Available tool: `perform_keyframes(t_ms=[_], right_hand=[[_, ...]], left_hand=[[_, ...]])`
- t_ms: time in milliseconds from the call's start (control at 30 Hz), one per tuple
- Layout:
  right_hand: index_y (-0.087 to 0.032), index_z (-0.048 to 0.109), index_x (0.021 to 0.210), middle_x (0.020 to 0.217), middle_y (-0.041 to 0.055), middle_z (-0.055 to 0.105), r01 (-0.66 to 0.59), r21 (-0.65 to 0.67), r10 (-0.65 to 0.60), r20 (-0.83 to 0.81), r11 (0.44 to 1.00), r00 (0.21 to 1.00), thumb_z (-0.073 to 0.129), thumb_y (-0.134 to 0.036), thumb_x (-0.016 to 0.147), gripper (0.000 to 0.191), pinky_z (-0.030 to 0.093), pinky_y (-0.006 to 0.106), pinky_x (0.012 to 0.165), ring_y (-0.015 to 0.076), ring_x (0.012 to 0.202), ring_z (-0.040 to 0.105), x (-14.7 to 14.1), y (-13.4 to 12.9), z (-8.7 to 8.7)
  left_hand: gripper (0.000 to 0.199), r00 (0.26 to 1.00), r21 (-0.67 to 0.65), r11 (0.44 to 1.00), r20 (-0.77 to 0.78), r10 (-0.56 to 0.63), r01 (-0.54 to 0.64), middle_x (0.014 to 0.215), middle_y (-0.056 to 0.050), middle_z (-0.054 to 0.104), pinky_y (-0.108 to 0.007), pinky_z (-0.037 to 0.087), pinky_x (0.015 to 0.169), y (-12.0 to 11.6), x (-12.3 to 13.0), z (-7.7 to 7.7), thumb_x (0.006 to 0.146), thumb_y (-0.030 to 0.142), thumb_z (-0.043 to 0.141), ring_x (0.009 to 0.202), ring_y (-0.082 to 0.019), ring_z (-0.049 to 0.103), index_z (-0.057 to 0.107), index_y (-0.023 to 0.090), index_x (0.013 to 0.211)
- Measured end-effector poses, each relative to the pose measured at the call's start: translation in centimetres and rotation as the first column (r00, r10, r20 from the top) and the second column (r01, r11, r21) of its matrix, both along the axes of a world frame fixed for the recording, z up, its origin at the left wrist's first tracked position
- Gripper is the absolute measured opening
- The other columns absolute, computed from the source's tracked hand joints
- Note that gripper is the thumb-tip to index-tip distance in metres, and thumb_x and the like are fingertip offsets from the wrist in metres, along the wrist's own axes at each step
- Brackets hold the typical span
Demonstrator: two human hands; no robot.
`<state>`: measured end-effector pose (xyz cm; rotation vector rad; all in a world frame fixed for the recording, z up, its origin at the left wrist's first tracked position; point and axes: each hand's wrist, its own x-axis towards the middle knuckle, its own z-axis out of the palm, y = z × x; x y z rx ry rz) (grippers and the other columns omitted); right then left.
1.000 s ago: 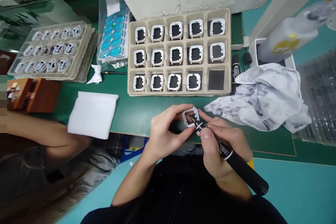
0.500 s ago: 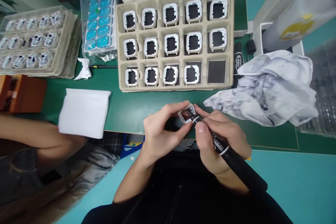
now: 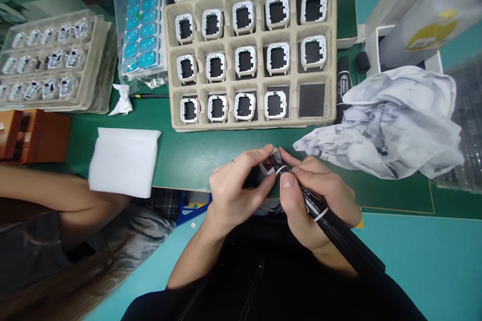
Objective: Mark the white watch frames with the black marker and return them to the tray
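Observation:
Between thumb and fingers, my left hand [image 3: 237, 185] grips a small white watch case frame [image 3: 266, 167] just beyond the table's front edge. My right hand [image 3: 320, 195] is closed around a black marker pen [image 3: 331, 233], its tip inside or against the frame's opening; the exact contact point is hidden. Right fingertips also reach the frame's far edge. Behind my hands lies a beige moulded tray [image 3: 233, 126], most pockets holding similar white frames [image 3: 275, 105]. Its front right pocket [image 3: 312, 101] shows only a dark pad.
Right of the tray lie a crumpled cloth [image 3: 391, 125], a second marker [image 3: 343, 83] and a bottle [image 3: 425, 25]. On the left are a white foam sheet [image 3: 124, 163], stacked clear trays [image 3: 52, 60], bagged blue pieces [image 3: 141, 35] and an orange box [image 3: 47, 135]. Another person's arm [image 3: 45, 185] rests nearby.
The frame has turned slightly in my left fingers, so its opening shows less. The marker stays against it; the whole view has shifted a little.

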<state>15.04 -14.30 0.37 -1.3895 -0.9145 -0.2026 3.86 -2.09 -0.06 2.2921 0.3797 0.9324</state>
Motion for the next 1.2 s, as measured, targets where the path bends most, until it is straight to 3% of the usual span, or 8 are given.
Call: perform_keyframes(t_ms=[267,500,733,900,1200], right_hand=[[-0.017,0.076,0.107,0.088,0.0033,0.075,0.029,0.013,-0.029,-0.015,0.999,0.999,0.079,-0.001,0.098,0.018,0.081,0.041,0.077,0.0242,0.080,0.084,-0.30,0.24,-0.07],[-0.018,0.075,0.105,0.088,0.0003,0.075,0.004,-0.022,-0.004,-0.015,1.000,1.000,0.080,0.004,0.096,0.024,0.084,0.045,0.090,0.0209,0.078,0.082,-0.37,0.07,0.19],[-0.020,0.076,0.108,0.087,-0.0013,0.076,-0.035,0.021,0.036,-0.079,0.999,0.996,0.079,-0.001,0.098,0.021,0.084,0.051,0.098,0.0175,0.072,0.077,-0.29,-0.20,0.01],[-0.022,0.076,0.109,0.087,-0.0014,0.076,-0.014,0.026,0.016,-0.058,1.000,0.998,0.080,-0.003,0.100,0.020,0.085,0.049,0.094,0.0187,0.071,0.077,-0.16,-0.13,-0.10],[-0.020,0.077,0.106,0.086,0.0009,0.078,0.026,-0.004,-0.026,-0.071,1.000,0.997,0.082,-0.003,0.100,0.019,0.084,0.043,0.088,0.0244,0.082,0.087,-0.33,-0.07,0.08]], left_hand=[[0.045,1.000,-0.064,0.998,0.013,0.000,0.001,0.131,-0.003,0.093,-0.020,0.075,0.100,-0.09,-0.12,-0.05,0.097,0.013,0.095,0.107,-0.017,0.093,0.080,0.024,0.138],[0.046,1.000,-0.094,0.995,-0.022,-0.019,0.017,0.133,-0.004,0.092,-0.027,0.078,0.098,0.05,-0.31,-0.10,0.098,0.015,0.094,0.108,-0.021,0.093,0.080,0.026,0.141],[0.055,1.000,-0.332,0.943,-0.011,-0.008,0.004,0.121,-0.005,0.093,-0.026,0.077,0.093,0.06,-0.22,0.16,0.089,0.010,0.099,0.098,-0.020,0.092,0.083,0.024,0.140],[0.054,0.999,-0.433,0.901,0.007,-0.034,0.034,0.111,-0.005,0.092,-0.024,0.077,0.086,0.24,0.22,0.60,0.085,0.010,0.101,0.092,-0.019,0.091,0.085,0.022,0.135],[0.053,1.000,-0.381,0.924,-0.019,-0.020,0.011,0.112,-0.003,0.092,-0.021,0.074,0.085,0.08,-0.07,0.51,0.087,0.013,0.103,0.090,-0.016,0.088,0.085,0.025,0.136]])
